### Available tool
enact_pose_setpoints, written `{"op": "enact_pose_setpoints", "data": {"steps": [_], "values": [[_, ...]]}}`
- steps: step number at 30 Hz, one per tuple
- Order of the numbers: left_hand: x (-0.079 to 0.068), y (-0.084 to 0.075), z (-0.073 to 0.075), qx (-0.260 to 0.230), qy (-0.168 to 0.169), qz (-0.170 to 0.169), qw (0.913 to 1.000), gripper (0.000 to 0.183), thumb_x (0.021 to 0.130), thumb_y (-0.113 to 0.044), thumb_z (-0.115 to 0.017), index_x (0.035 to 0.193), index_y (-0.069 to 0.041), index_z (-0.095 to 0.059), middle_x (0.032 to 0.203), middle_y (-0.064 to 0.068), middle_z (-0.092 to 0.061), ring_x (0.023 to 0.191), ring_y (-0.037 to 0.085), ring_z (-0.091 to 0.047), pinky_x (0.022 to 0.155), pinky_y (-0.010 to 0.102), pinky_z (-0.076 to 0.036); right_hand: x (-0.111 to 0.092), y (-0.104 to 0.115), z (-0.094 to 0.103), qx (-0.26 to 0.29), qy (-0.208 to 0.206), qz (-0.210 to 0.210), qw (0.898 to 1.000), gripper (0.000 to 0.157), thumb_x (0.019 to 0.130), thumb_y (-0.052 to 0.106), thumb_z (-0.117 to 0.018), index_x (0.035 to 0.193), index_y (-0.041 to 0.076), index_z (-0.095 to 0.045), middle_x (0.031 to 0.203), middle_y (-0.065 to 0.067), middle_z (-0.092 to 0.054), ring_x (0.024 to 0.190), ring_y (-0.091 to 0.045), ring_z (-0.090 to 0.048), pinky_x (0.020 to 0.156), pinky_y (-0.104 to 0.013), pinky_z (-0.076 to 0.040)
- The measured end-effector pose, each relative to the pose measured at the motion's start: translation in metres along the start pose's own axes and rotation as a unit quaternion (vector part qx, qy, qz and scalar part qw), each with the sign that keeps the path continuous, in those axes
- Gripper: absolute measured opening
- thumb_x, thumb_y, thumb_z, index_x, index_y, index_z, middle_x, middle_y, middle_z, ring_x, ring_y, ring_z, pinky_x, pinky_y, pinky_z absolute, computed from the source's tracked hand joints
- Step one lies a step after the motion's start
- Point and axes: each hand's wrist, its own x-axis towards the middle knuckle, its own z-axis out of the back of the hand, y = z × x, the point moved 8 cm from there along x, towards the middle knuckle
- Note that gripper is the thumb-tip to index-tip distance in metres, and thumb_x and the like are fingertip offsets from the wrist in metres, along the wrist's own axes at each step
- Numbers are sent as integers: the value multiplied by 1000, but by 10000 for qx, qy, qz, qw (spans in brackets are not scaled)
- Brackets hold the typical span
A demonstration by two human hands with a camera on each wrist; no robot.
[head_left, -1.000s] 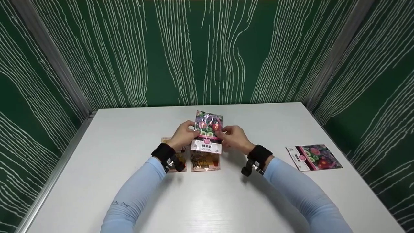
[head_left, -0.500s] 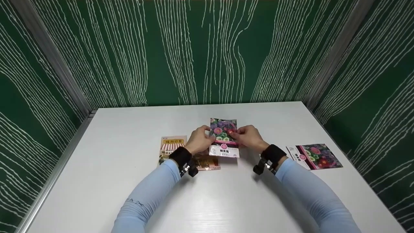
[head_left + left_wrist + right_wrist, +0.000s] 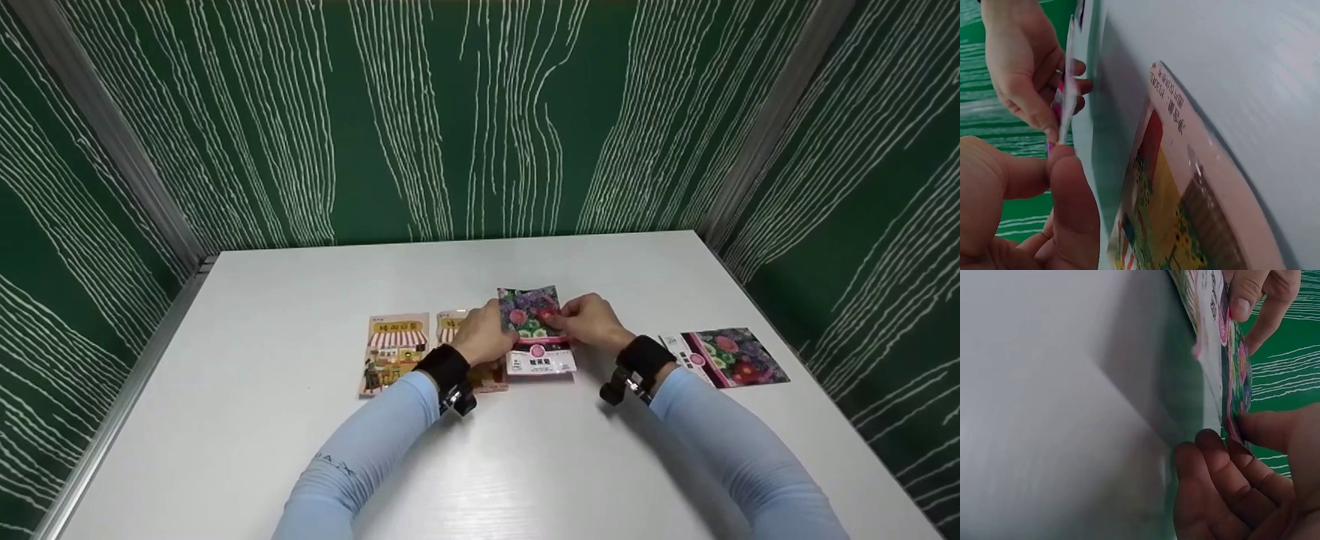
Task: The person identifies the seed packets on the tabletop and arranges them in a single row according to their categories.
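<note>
A flower seed packet [image 3: 534, 319] is held up in the head view, just right of two orange packets, its lower edge lifted over the table. At its left side, my left hand [image 3: 486, 335] pinches the edge between thumb and fingers. Opposite, my right hand [image 3: 596, 322] pinches the right edge, thumb on the printed front. The right wrist view shows this packet [image 3: 1235, 377] nearly edge-on between both hands. Under my left hand lies an orange packet with a striped awning [image 3: 448, 321], partly hidden. Beside it a matching awning packet [image 3: 396, 349] lies flat.
A second flower packet [image 3: 739, 358] lies sideways on the white table [image 3: 285, 322] at the right, close to my right forearm. Green walls with white wavy lines [image 3: 420, 120] close off the back and sides.
Both hands have carried the flower packet right and toward me, lower over the table. The two awning packets, partly covered before, now show more.
</note>
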Motion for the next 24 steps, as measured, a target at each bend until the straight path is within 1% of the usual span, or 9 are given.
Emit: {"op": "enact_pose_setpoints", "data": {"steps": [1,4,6,10,12,15,17,20,24], "values": [[6,4,-7,119,-16,0,9999,60,96,-31,-78,141,3,-56,114,19,-76,78,23,-74,79,33,-61,0,-1,1,-37,-1,-4,10000,34,100,33,-80,76,10,-73,59,7,-62,53,-8,-54,51,-23,-39],[10,-1,-15,265,25,71,9996,53,92,-30,-81,131,1,-62,110,17,-76,79,22,-72,77,33,-60,0,-3,3,-208,-67,1,9998,35,99,32,-82,73,10,-72,58,8,-61,53,-7,-52,51,-24,-37],[8,-8,-14,445,63,115,9989,46,90,-30,-83,121,-1,-67,108,16,-77,86,22,-72,79,34,-60,1,-5,4,-273,-89,-19,9996,34,98,32,-83,73,11,-73,59,8,-61,54,-7,-52,51,-24,-37],[-3,-25,-10,673,183,106,9975,24,88,-26,-86,97,-7,-73,95,11,-78,81,23,-71,71,37,-60,2,-8,2,-413,-34,-74,9991,32,97,32,-84,75,10,-75,62,7,-62,57,-9,-53,53,-25,-38],[-5,-28,-12,732,108,20,9973,18,86,-26,-86,84,-15,-72,86,7,-77,73,21,-68,65,36,-57,2,-10,2,-519,-25,-71,9986,32,97,33,-84,76,9,-76,62,7,-62,58,-10,-54,53,-25,-38],[-7,-28,-14,968,-107,-191,9951,24,83,-26,-84,71,-22,-64,78,2,-75,67,17,-65,63,36,-55,1,-11,3,-780,-55,61,9969,33,96,33,-85,74,10,-76,61,8,-61,58,-10,-53,53,-26,-38],[-12,-33,-11,1057,-246,-249,9938,28,82,-26,-85,68,-22,-61,77,4,-74,67,17,-65,63,37,-56,1,-12,5,-958,-109,119,9953,35,94,35,-86,70,11,-76,59,8,-62,57,-10,-53,53,-26,-38],[-24,-46,-1,1045,-202,-136,9942,25,86,-23,-84,71,-15,-65,82,11,-77,72,23,-69,64,41,-58,-1,-13,7,-1206,-178,111,9925,38,92,39,-88,67,14,-75,58,6,-66,55,-11,-55,53,-28,-38],[-34,-55,6,1029,-114,101,9946,20,90,-21,-84,81,-8,-72,88,13,-78,76,25,-71,64,40,-58,-3,-13,12,-1392,-377,-29,9895,37,87,45,-91,76,14,-75,69,1,-72,63,-16,-61,55,-30,-42]]}}
